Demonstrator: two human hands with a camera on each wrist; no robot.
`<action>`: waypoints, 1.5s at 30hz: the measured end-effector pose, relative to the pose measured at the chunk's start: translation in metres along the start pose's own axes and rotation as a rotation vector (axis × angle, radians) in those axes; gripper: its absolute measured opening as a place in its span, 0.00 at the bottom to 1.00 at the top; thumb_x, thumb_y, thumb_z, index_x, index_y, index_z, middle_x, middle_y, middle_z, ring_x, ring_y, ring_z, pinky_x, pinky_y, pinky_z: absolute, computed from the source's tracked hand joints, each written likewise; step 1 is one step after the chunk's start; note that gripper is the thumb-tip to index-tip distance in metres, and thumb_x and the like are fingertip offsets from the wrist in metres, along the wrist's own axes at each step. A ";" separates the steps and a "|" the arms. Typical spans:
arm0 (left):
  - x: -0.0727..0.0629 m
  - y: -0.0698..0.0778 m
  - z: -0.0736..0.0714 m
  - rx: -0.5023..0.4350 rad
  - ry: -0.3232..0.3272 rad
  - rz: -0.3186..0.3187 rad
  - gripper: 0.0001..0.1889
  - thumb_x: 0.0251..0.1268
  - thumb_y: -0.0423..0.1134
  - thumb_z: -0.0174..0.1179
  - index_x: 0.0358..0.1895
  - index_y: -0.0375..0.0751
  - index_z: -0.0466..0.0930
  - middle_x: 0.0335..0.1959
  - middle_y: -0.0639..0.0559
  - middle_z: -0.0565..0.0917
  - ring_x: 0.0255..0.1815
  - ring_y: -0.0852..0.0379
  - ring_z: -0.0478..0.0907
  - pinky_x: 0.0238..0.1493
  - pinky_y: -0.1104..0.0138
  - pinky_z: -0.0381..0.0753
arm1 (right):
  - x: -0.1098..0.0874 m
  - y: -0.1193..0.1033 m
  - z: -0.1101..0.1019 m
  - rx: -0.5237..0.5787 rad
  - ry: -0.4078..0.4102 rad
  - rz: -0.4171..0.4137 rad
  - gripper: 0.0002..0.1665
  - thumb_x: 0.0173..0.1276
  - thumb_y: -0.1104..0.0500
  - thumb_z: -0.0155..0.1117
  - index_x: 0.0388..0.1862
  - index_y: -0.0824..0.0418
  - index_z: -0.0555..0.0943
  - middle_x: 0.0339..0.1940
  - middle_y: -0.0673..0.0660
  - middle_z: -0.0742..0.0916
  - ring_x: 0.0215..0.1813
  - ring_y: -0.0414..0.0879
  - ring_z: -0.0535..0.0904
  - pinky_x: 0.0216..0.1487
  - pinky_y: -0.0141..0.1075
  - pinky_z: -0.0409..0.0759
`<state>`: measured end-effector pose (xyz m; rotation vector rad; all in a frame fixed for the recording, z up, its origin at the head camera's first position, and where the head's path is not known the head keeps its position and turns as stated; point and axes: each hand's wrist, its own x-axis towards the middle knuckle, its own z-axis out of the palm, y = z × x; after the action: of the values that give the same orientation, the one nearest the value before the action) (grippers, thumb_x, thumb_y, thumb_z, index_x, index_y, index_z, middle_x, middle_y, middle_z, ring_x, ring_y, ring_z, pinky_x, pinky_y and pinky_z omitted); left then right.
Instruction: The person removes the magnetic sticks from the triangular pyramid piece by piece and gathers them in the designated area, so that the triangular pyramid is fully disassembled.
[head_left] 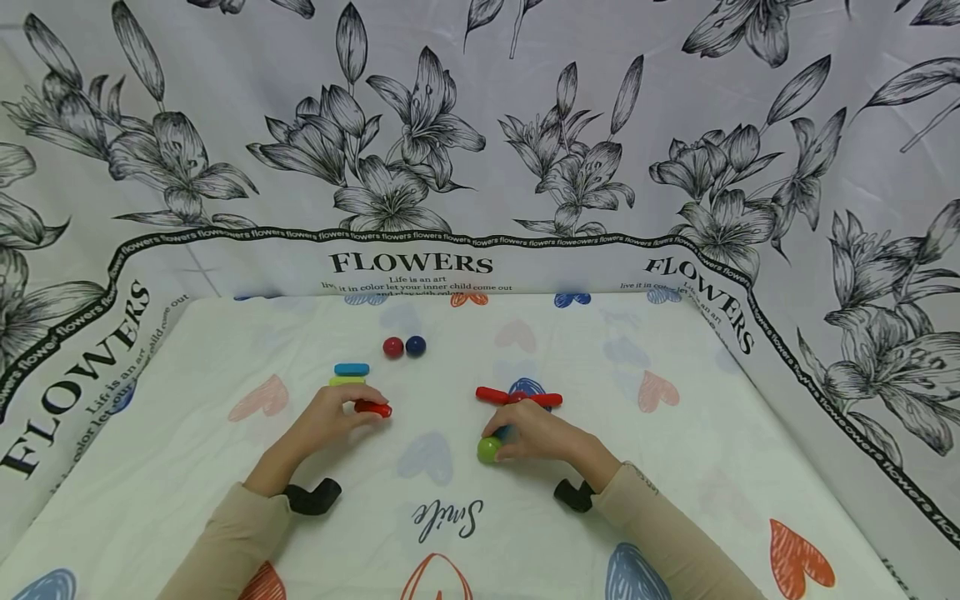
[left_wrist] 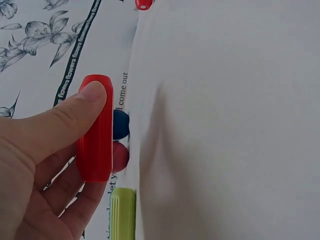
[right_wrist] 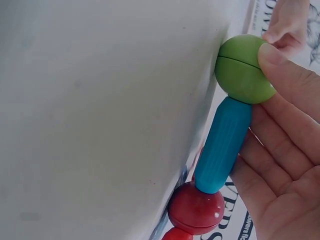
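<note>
My left hand [head_left: 337, 414] grips a short red rod [left_wrist: 96, 140], the thumb lying on its upper end in the left wrist view. Between the thumb and fingers of my right hand [head_left: 542, 435] is a green ball [right_wrist: 242, 75]. That ball joins one end of a blue rod [right_wrist: 222, 145], whose other end meets a red ball [right_wrist: 196, 209]. Two red rods, a left one [head_left: 492, 396] and a right one [head_left: 549, 400], stick out on either side of that red ball in the head view. My right fingers partly cover the blue rod there.
Beyond my left hand lie a loose blue rod [head_left: 352, 369] and a yellow-green rod [head_left: 347, 381]. Farther back, a loose red ball [head_left: 393, 347] sits beside a dark blue ball [head_left: 416, 346]. A flower-printed curtain [head_left: 525, 167] rises behind the heart-printed tablecloth [head_left: 360, 558].
</note>
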<state>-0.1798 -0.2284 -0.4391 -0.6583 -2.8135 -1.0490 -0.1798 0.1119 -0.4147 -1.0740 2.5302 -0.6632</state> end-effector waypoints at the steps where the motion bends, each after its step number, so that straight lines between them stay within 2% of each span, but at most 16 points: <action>1: 0.000 -0.001 -0.001 0.007 0.011 -0.003 0.11 0.51 0.35 0.71 0.40 0.47 0.87 0.37 0.54 0.89 0.39 0.63 0.79 0.48 0.69 0.83 | 0.000 0.000 0.000 0.000 -0.001 0.003 0.19 0.56 0.57 0.74 0.49 0.57 0.86 0.46 0.51 0.90 0.50 0.44 0.83 0.53 0.29 0.82; 7: -0.002 -0.009 -0.003 0.038 0.051 -0.026 0.12 0.50 0.34 0.72 0.40 0.44 0.87 0.38 0.52 0.89 0.40 0.63 0.79 0.50 0.66 0.83 | 0.000 0.001 0.001 0.003 0.001 0.003 0.19 0.56 0.57 0.74 0.49 0.56 0.86 0.46 0.51 0.90 0.50 0.44 0.83 0.52 0.29 0.82; 12: -0.003 -0.013 -0.006 0.048 0.062 -0.071 0.13 0.52 0.33 0.71 0.43 0.42 0.87 0.40 0.48 0.88 0.42 0.56 0.78 0.46 0.74 0.82 | 0.000 0.002 0.002 0.003 0.005 -0.001 0.19 0.56 0.57 0.74 0.49 0.56 0.86 0.46 0.51 0.90 0.49 0.43 0.83 0.52 0.28 0.82; 16: -0.005 -0.017 -0.008 0.064 0.091 -0.093 0.13 0.52 0.32 0.70 0.43 0.41 0.86 0.40 0.46 0.88 0.41 0.54 0.77 0.43 0.76 0.80 | 0.000 0.002 0.002 0.005 0.006 -0.002 0.19 0.56 0.57 0.74 0.48 0.57 0.86 0.45 0.51 0.90 0.49 0.44 0.83 0.52 0.29 0.82; 22: -0.006 -0.022 -0.009 0.105 0.163 -0.088 0.13 0.49 0.29 0.71 0.42 0.39 0.86 0.41 0.43 0.88 0.40 0.51 0.80 0.44 0.71 0.83 | 0.000 0.002 0.001 0.006 0.002 0.003 0.19 0.56 0.57 0.74 0.49 0.57 0.86 0.46 0.51 0.90 0.49 0.43 0.83 0.52 0.28 0.82; 30: -0.007 -0.025 -0.011 0.114 0.151 -0.124 0.13 0.50 0.29 0.70 0.43 0.38 0.86 0.42 0.40 0.87 0.41 0.49 0.80 0.41 0.73 0.80 | 0.000 0.001 0.001 0.010 0.000 0.001 0.19 0.57 0.57 0.74 0.49 0.57 0.86 0.46 0.51 0.90 0.49 0.44 0.83 0.52 0.28 0.81; 36: -0.007 -0.025 -0.012 0.124 0.125 -0.154 0.12 0.52 0.29 0.69 0.42 0.38 0.86 0.44 0.40 0.87 0.45 0.45 0.81 0.47 0.62 0.83 | 0.000 0.001 0.001 0.010 0.001 0.003 0.19 0.57 0.57 0.74 0.49 0.57 0.86 0.46 0.51 0.90 0.49 0.43 0.83 0.52 0.28 0.81; 41: -0.007 -0.025 -0.012 0.136 0.120 -0.139 0.12 0.51 0.27 0.68 0.41 0.37 0.86 0.44 0.38 0.87 0.47 0.41 0.81 0.50 0.50 0.82 | 0.000 0.002 0.001 0.016 -0.002 0.008 0.19 0.57 0.57 0.74 0.49 0.56 0.85 0.46 0.51 0.90 0.50 0.44 0.83 0.52 0.29 0.82; 45: -0.006 -0.025 -0.012 0.155 0.120 -0.131 0.12 0.52 0.26 0.67 0.42 0.36 0.86 0.44 0.37 0.87 0.48 0.40 0.81 0.52 0.47 0.81 | 0.001 0.003 0.001 0.009 -0.003 0.008 0.20 0.57 0.57 0.74 0.49 0.56 0.85 0.47 0.51 0.89 0.51 0.44 0.82 0.53 0.30 0.82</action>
<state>-0.1863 -0.2553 -0.4462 -0.3874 -2.8269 -0.8452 -0.1817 0.1129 -0.4167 -1.0609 2.5249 -0.6693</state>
